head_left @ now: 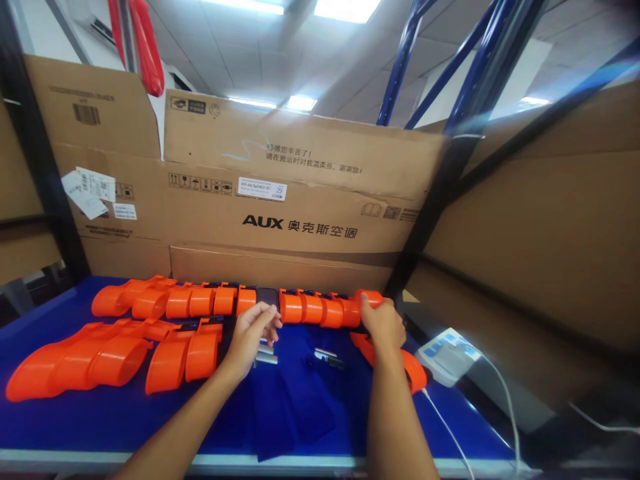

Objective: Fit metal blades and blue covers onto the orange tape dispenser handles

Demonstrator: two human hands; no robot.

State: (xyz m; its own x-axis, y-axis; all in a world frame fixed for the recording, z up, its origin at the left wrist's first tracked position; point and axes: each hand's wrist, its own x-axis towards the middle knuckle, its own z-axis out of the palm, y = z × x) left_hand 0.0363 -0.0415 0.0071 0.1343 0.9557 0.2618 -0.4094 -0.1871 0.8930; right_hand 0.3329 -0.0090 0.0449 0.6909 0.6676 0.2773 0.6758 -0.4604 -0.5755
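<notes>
My right hand (pixel 384 323) is closed around an orange curved plastic piece (pixel 369 298) at the right end of the back row. Below that hand lies another orange curved piece (pixel 414 371), partly covered by my wrist. My left hand (pixel 255 333) hovers by the middle of the row, thumb and fingertips drawn together; whatever may be between them is hidden. Just behind its fingertips is a dark square object (pixel 267 297). Small metal pieces (pixel 267 359) lie beside the left hand, and a metal and black part (pixel 327 357) lies between both hands.
Several orange loops stand in a back row (pixel 203 301) and a front left group (pixel 80 360) on the blue table (pixel 200 427). Dark blue cloth strips (pixel 295 413) lie in front. A white power strip (pixel 449 357) with cables sits right. A cardboard sheet (pixel 300 193) stands behind.
</notes>
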